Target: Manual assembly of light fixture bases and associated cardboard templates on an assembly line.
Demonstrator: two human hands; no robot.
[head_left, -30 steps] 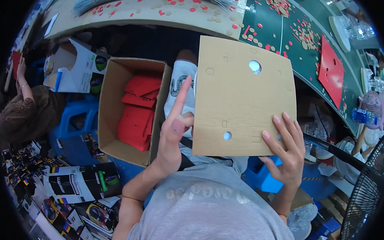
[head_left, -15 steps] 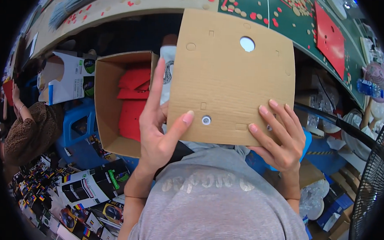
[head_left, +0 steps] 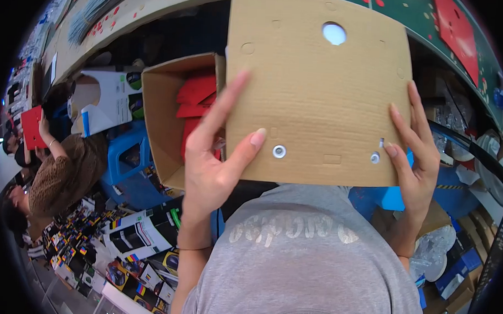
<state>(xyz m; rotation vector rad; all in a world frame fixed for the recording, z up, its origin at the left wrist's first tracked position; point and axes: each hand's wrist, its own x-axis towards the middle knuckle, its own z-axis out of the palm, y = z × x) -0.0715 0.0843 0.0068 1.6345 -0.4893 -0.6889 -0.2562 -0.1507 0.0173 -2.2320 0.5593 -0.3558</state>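
Note:
A squarish brown cardboard panel is held up in front of my chest. It has a round hole near its far edge, two small round metal-looking fittings near its near edge, and several cut outlines. My left hand grips its left edge, the thumb on the face and the index finger stretched up along the side. At the right edge, my right hand holds the panel, its thumb by the near right fitting and its fingers lying along the border. The panel's underside and some left fingers are hidden.
An open cardboard box of red sheets stands to the left, by a blue stool. A bench runs across the back, with a red panel at its right. Far left, a co-worker holds a red sheet.
The panel has come up closer, and its near right fitting now shows. My right hand has shifted from the panel's near right face to its right edge. The view has turned slightly left.

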